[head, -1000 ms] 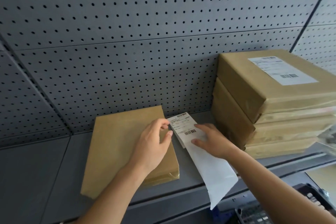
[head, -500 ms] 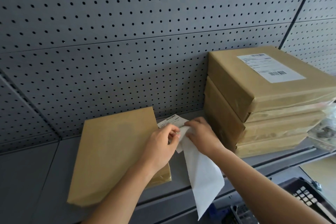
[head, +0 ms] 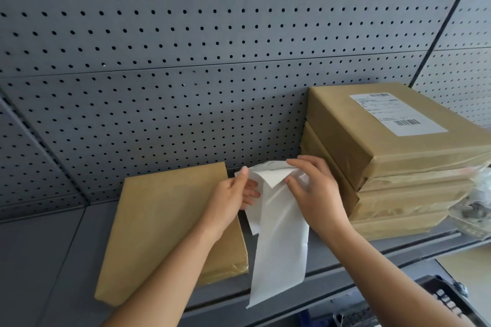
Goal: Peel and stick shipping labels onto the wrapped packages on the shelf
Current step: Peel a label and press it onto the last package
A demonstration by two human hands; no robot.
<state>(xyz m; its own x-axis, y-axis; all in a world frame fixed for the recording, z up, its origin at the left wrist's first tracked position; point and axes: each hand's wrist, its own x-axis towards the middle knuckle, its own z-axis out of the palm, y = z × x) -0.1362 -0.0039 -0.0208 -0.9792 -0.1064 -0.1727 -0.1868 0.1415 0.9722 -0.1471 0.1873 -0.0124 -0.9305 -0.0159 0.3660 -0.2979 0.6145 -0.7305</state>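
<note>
**Mid-peel on a shipping label: floppy stuff, grab it by the edges**

So I had both hands up just above the shelf [head: 47, 260], in the gap between the bare package [head: 164, 220] and the stack [head: 398, 194] of wrapped ones on the right. My left hand [head: 231, 199] was pinching the label [head: 267, 176] by its left edge, thumb on top. My right hand [head: 318, 194] was pinched on the upper end of the backing strip [head: 281, 247], which hung down past the shelf lip. One corner of the label had curled over, so it was only partly off.

My guess was this thing weighed nothing and had zero stiffness, so it would fold onto its own glue if I let it sag. The backing looked glossy and probably slick. Best bet seemed to be holding the label by the very edge, keeping it taut, and keeping my fingers off the sticky side. The bare package sat just left of my hands and looked flat and firm enough to press on.
</note>
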